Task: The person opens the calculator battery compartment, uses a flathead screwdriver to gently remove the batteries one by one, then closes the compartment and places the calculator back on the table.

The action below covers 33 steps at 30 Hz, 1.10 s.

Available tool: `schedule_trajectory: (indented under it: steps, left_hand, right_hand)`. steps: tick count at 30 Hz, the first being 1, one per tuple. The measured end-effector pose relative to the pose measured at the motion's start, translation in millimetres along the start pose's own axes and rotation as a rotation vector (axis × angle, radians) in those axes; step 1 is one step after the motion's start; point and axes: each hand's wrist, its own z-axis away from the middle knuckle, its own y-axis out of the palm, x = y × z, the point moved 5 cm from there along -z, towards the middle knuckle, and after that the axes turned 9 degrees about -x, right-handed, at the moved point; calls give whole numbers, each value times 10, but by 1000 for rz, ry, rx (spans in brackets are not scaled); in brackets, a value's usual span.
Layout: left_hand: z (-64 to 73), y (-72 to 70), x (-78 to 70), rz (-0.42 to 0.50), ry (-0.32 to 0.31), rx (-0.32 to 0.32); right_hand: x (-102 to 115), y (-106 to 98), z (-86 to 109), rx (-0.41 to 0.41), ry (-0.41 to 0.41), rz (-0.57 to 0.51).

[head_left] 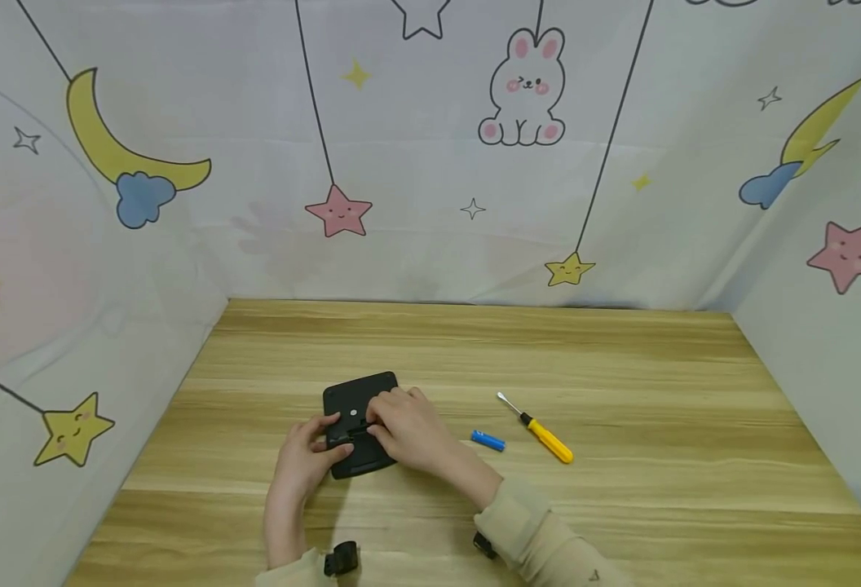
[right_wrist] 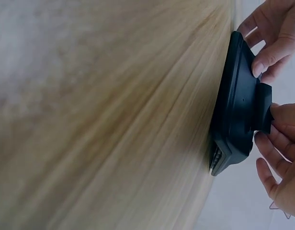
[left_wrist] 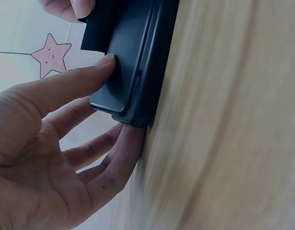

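Note:
A black calculator-like device [head_left: 342,397] lies on the table, its back with a small round silver spot turned up. My left hand [head_left: 303,456] grips its left side, the thumb [left_wrist: 97,74] on the back and other fingers at the edge. A black flap [right_wrist: 264,108], which looks like a battery cover, stands up from the back. My right hand [head_left: 408,425] pinches that flap between thumb and fingers, as the right wrist view shows. What lies under the flap is hidden. To the right of the device is a blue battery [head_left: 487,440].
A screwdriver [head_left: 548,440] with a yellow handle lies right of the battery, its tip pointing to the back left. The wooden table [head_left: 658,391] is bounded by printed cloth walls [head_left: 430,163] at the back and both sides.

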Motion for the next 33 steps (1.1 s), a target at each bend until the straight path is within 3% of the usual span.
schedule_trajectory:
  steps: [33]
  left_hand:
    - [0,-5,-1,5,3,-7]
  right_hand:
    - [-42,69,-121,62,106,-106]
